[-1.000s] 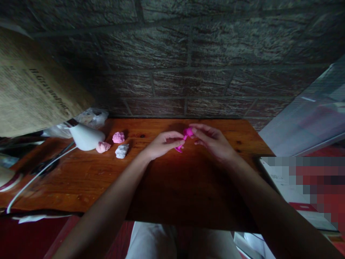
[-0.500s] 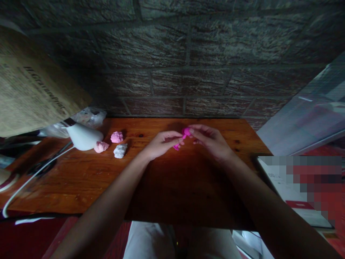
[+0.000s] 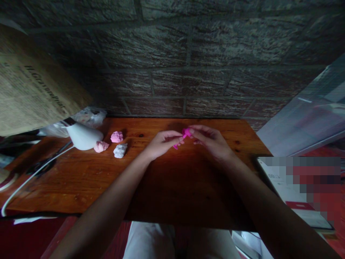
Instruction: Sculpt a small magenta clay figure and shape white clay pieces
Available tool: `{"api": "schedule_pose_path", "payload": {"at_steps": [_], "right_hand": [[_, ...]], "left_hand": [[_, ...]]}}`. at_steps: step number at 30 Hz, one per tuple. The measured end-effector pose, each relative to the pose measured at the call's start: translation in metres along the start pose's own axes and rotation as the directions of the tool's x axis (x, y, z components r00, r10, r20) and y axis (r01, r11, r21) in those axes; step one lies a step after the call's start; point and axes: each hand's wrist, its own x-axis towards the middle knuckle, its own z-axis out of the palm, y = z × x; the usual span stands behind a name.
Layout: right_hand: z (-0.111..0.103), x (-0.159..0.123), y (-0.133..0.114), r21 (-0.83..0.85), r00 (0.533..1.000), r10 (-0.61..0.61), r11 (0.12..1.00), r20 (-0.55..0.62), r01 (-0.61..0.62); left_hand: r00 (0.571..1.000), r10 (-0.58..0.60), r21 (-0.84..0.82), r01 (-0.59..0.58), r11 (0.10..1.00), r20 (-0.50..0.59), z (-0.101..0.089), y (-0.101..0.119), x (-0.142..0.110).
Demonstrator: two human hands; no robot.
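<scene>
Between my two hands, over the middle of the wooden table [image 3: 88, 180], is a bright magenta piece [image 3: 186, 132] that looks like soft modelling clay. My left hand [image 3: 163, 144] pinches its lower left part between thumb and fingers, and a small tip pokes out below them. The thumb and index finger of my right hand [image 3: 212, 140] close on its rounded upper end. My fingers cover part of its shape. Off to the left lie a pink lump [image 3: 116, 136], a paler pink lump [image 3: 101, 146] and a white lump [image 3: 120, 150].
A lamp with a white base [image 3: 84, 136] and a newsprint-patterned shade [image 3: 40, 86] stands at the left, its white cable [image 3: 35, 178] crossing the table. A crumpled plastic bag [image 3: 91, 117] lies behind it. A brick-patterned wall [image 3: 167, 46] rises behind; a translucent box [image 3: 304, 108] stands right.
The view has shifted slightly. Both hands stay in nearly the same place on the magenta clay, and less of its lower end now shows below my left fingers.
</scene>
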Motion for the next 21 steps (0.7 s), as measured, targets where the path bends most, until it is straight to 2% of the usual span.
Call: {"api": "schedule_pose_path", "payload": {"at_steps": [9,21], "right_hand": [[0.0018,-0.0005,-0.0014,0.041,1.0,0.012,0.999,0.0,-0.012],[0.0009,-0.0008,0.0006,-0.034,0.999,-0.019,0.999,0.044,0.021]], "left_hand": [[1.0,-0.004,-0.005,0.004,1.0,-0.029,0.0024,0.0017,-0.0002],[0.997,0.016,0.024,-0.014,1.0,-0.079,0.0018,-0.001,-0.0004]]}}
